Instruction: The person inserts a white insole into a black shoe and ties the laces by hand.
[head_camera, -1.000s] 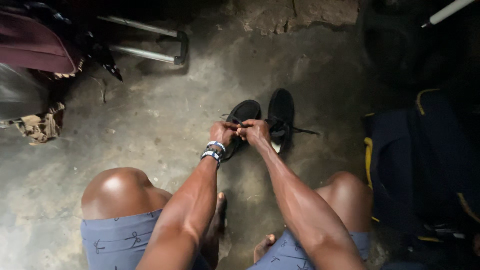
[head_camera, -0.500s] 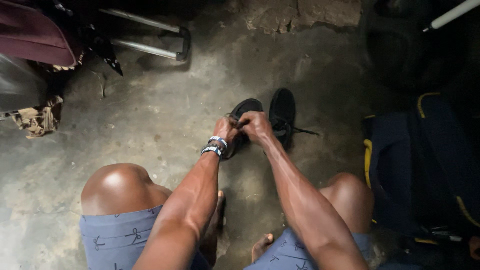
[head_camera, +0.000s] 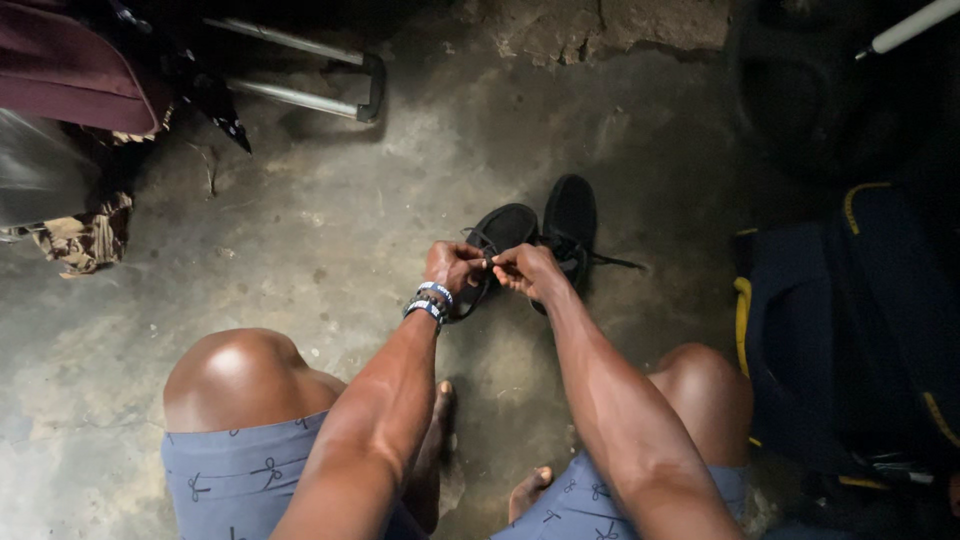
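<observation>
1. Pinched between the fingertips of both hands is a dark shoelace; the left hand (head_camera: 452, 267), with a beaded wristband (head_camera: 428, 300) at its wrist, is closed on one stretch of the lace (head_camera: 489, 262), and the right hand (head_camera: 530, 272) is closed on the stretch beside it; the two grips are nearly touching, held just above the left shoe.

2. Going from left to right, the left shoe (head_camera: 497, 232) is seen directly under and beyond the hands, partly hidden by them; the right shoe (head_camera: 570, 222) is set just beside it, touching or nearly so; a loose lace end (head_camera: 612, 261) trails from the right shoe toward the right across the floor (head_camera: 330, 220).

3. A slip is judged the likeliest fault; the lace is thin and dark against a black shoe in dim light, so a strand could be missed or let go from the pinch, and any loop being formed could fall open.

4. A pull that is too sharp is judged likely to drag or tip the left shoe, since it is held down by nothing; the neighbouring shoe could be nudged as well.

5. The trailing end on the right could be caught up by mistake, as it lies close to the right hand.
</observation>
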